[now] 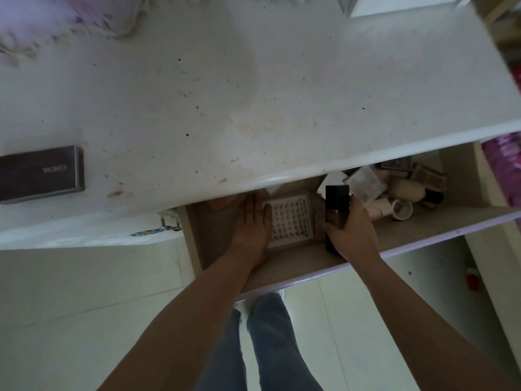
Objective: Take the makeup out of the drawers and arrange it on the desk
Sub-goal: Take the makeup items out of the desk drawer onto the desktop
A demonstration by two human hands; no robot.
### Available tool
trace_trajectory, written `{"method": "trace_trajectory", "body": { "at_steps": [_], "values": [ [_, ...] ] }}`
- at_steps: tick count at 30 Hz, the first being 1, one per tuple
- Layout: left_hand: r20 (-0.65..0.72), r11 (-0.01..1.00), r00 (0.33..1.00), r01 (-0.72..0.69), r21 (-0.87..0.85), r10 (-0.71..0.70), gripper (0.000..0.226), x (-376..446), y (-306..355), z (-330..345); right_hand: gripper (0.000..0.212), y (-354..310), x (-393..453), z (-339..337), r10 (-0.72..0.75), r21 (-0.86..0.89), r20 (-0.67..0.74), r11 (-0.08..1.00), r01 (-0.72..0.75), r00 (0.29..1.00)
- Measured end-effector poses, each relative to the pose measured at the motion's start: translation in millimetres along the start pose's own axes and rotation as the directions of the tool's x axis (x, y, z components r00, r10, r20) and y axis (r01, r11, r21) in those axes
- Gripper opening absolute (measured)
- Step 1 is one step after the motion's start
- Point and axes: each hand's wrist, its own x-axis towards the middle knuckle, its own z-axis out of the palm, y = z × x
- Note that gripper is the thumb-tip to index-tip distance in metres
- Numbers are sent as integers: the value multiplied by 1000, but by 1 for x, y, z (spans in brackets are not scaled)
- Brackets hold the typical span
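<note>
The drawer (423, 230) under the white desk (225, 94) stands pulled out. My right hand (352, 230) grips a tall dark bottle with a black cap (337, 204), upright above the drawer. My left hand (252, 224) lies flat inside the drawer, fingers straight, touching the left edge of a white tray of false lashes (290, 220). At the drawer's right end lies a heap of makeup (400, 190): compacts, tubes and small bottles. A dark palette box (42, 173) sits on the desk at the far left.
A frilled cloth (56, 21) covers the desk's back left corner. A bunch of keys (155, 231) hangs at the desk's front edge, left of the drawer. Pale tiled floor and my legs in jeans (262, 348) are below. A pink cloth (504, 170) shows at the right.
</note>
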Motion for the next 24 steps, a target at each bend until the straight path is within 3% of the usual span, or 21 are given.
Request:
{"method": "trace_trajectory", "body": {
  "at_steps": [8,14,20,24],
  "values": [
    [-24,993,999,-39,-111,36,107,-24,-4,-15,73,3,-22,-21,-123,94,-106,987,133,987],
    [-280,979,953,-160,-128,119,105,-84,-13,-45,71,-17,-49,-41,-150,50,-279,984,170,948],
    [-413,994,908,-94,-49,66,113,-110,-87,-95,71,-85,-57,-38,-229,83,-368,957,278,901],
    [-275,995,960,25,-100,-52,109,-113,-148,-119,62,-143,-52,-9,-358,-27,-305,930,367,883]
  ]
}}
